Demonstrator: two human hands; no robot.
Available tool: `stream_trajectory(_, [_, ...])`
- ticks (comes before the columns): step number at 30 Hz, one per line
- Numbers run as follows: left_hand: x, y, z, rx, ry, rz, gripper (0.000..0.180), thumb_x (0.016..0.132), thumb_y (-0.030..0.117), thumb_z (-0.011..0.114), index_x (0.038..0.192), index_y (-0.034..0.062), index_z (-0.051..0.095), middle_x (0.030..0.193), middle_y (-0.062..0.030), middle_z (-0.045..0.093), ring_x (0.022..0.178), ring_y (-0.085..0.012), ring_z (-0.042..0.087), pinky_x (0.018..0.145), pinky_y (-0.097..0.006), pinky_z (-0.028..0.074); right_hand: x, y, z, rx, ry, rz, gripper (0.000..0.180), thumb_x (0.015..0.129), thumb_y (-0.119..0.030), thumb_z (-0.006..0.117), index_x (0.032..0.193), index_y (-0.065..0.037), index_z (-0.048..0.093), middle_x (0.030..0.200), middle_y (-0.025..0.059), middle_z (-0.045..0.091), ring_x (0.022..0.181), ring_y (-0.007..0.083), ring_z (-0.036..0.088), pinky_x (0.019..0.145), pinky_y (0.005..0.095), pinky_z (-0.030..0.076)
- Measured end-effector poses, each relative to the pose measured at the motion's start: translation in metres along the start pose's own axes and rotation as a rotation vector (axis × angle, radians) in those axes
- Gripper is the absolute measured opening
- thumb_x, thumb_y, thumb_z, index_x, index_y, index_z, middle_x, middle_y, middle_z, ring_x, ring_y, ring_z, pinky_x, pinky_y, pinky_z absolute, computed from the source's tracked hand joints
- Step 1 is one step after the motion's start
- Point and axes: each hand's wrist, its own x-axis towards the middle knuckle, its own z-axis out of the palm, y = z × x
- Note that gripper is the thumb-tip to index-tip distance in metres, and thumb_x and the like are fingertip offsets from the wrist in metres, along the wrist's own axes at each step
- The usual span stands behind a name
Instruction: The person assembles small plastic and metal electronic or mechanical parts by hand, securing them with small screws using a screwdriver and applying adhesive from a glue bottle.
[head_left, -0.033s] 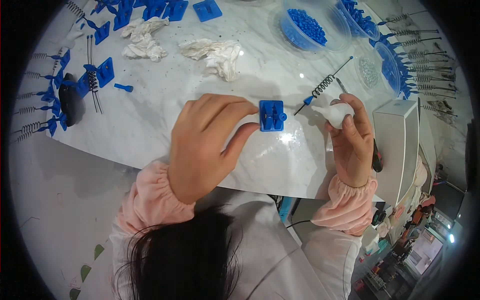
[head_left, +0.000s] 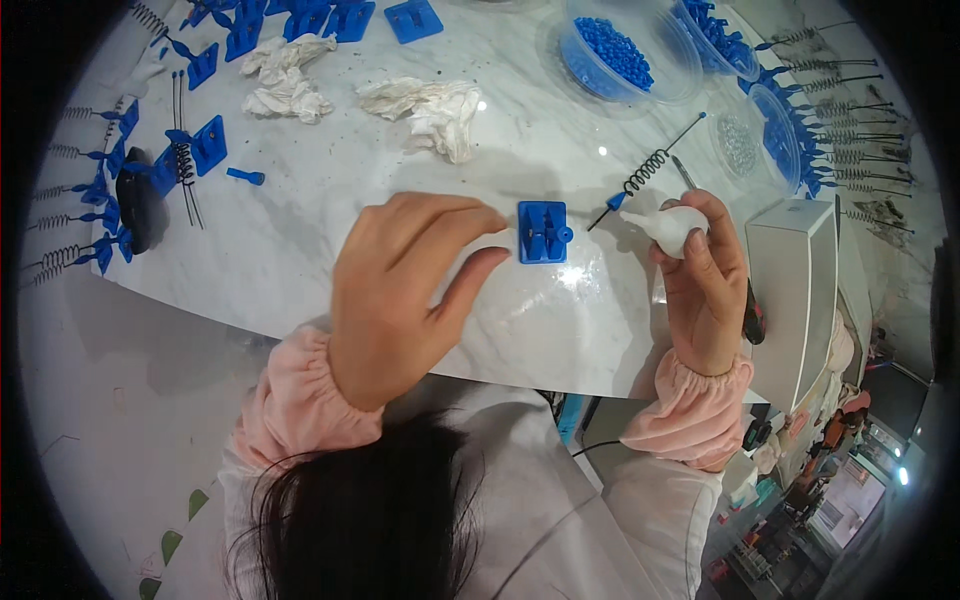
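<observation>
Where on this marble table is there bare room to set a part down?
Bare marble table lies left of the left hand, below the small blue pin, and between the white rags and the blue square plate. Crowded: the left rim with spring parts, and the tubs top right.

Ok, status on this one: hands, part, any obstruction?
Left hand fingertips on blue square plate. Right hand grips white squeeze bottle. Coiled spring pin just beyond.

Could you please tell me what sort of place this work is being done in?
Probably a small assembly workbench: the marble table holds many blue plastic plates, rows of spring rods and tubs of blue beads.
</observation>
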Motion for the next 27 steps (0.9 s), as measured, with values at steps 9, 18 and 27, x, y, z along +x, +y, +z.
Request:
stream_trajectory(9, [-0.022,-0.01,-0.021,-0.076,0.138,-0.134,0.028,0.076,-0.014,0.072,0.1,-0.0005,0.07,0.099,-0.0122,0.071,0.089,-0.0245,0.069,0.077,-0.029,0.053,0.004,-0.002,0.024,-0.151,0.069,-0.076,0.036,0.103,-0.017,0.053,0.134,0.002,0.049,0.122,0.0104,0.058,0.099,0.0139,0.062,0.085,0.0285,0.052])
stream_trajectory(18, [-0.027,-0.012,-0.021,-0.161,0.14,-0.147,0.029,0.079,-0.015,0.069,0.105,-0.0018,0.068,0.103,-0.0142,0.07,0.092,-0.0233,0.07,0.079,-0.028,0.056,0.006,-0.002,0.028,-0.226,0.087,-0.112,0.038,0.102,-0.018,0.051,0.133,0.003,0.049,0.114,0.0121,0.059,0.078,0.0057,0.051,0.07,0.0205,0.042])
stream_trajectory(27, [-0.027,-0.013,-0.021,-0.17,0.12,-0.129,0.028,0.08,-0.015,0.069,0.105,-0.0018,0.068,0.103,-0.0143,0.069,0.092,-0.0232,0.07,0.077,-0.028,0.057,0.006,-0.001,0.025,-0.267,0.138,-0.136,0.033,0.1,-0.014,0.052,0.127,0.005,0.053,0.115,0.0137,0.058,0.083,0.0061,0.058,0.069,0.0185,0.045])
